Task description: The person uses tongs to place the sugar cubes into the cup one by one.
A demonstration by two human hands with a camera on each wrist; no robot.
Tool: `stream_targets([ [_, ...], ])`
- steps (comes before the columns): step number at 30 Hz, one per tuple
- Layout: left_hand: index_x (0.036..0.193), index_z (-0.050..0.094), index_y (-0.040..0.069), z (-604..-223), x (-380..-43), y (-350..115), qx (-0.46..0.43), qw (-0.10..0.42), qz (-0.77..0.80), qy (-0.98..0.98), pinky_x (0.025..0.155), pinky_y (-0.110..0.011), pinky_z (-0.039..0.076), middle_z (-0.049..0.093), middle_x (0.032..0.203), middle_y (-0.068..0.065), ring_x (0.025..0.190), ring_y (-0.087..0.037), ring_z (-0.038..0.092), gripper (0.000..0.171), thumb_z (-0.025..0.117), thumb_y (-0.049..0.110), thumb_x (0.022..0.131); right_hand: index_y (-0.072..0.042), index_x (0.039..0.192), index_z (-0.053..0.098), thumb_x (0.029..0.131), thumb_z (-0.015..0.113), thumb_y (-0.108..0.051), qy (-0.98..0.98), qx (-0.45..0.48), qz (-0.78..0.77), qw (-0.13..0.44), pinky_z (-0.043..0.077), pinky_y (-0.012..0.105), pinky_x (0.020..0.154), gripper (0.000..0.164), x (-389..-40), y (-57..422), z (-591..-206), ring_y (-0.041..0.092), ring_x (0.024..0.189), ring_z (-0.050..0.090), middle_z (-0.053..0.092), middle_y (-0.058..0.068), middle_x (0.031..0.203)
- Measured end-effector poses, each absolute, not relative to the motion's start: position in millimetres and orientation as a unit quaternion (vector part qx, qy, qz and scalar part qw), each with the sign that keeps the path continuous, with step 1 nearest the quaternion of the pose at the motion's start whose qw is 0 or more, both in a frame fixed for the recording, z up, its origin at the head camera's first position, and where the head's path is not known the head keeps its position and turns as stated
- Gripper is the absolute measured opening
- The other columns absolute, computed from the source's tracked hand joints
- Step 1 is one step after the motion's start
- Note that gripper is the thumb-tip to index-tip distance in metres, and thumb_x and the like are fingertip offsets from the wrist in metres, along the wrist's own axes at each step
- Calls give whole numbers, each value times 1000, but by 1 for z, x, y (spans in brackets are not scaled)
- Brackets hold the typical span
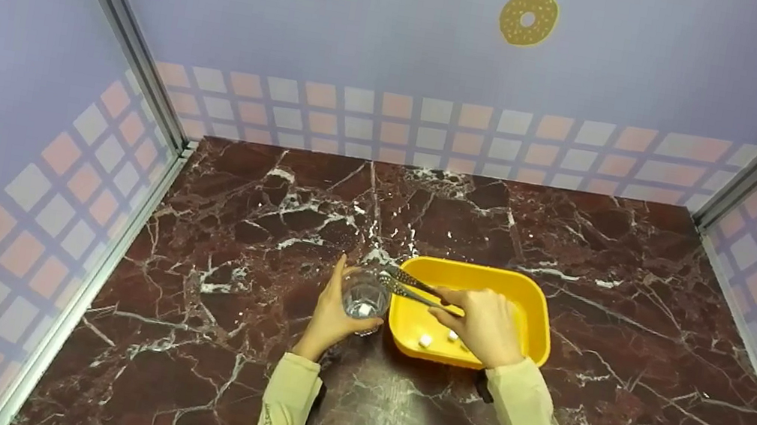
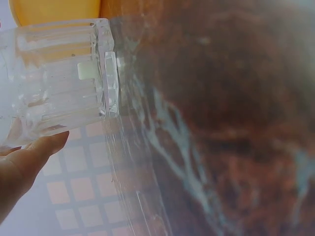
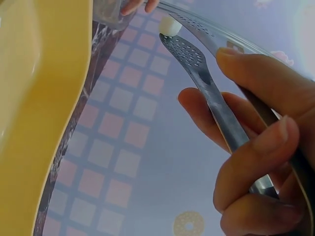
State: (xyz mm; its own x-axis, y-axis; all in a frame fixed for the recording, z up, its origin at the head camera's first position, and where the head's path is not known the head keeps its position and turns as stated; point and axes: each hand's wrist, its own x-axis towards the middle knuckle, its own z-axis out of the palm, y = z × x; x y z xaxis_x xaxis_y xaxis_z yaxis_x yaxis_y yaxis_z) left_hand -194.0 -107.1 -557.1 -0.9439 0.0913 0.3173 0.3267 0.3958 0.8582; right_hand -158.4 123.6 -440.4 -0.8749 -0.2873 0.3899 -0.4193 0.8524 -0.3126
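Clear cylindrical cup (image 1: 363,288) left of yellow rectangular plastic basin (image 1: 418,320). Small white cube (image 1: 364,310) in cup; more cubes (image 1: 425,341) basin near side. Perforated metal tongs (image 3: 216,105) over basin's left rim.

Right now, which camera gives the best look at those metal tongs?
The right wrist view: the tongs appear large there, a white piece at their perforated tips. The head view shows them small, in the right hand, extending from above the yellow tub toward the glass. The left wrist view doesn't show them.

Both forearms (image 1: 282,402) stretch forward, and here's the left hand (image 1: 332,315), curved wide, thumb (image 1: 363,325) apart from the fingers! Across from it, the right hand (image 1: 488,327) grips, digits bent inward
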Motion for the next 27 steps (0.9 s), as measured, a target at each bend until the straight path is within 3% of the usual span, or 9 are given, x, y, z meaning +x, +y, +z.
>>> stream_targets([
  [10, 141, 10, 1, -557, -194, -107, -137, 106, -554, -815, 105, -43, 37, 43, 130, -19, 116, -37, 47, 117, 84, 11, 51, -20, 95, 72, 73, 70, -34, -942, 214, 212, 147, 46, 28, 42, 27, -170, 116, -448, 18, 54, 62, 72, 0, 83],
  [21, 141, 10, 1, -557, -194, -107, -138, 104, -566, -806, 104, -47, 36, 43, 130, -19, 115, -41, 46, 117, 84, 7, 50, -19, 92, 72, 70, 73, -29, -942, 221, 215, 135, 50, 35, 50, 24, -176, 112, -454, 23, 64, 65, 72, 1, 83],
  [27, 140, 11, -2, -558, -194, -107, -144, 111, -568, -802, 103, -48, 37, 42, 130, -22, 115, -43, 45, 115, 83, 5, 51, -19, 92, 72, 71, 72, -29, -942, 220, 218, 130, 43, 28, 42, 23, -177, 111, -455, 18, 55, 61, 72, 1, 83],
])
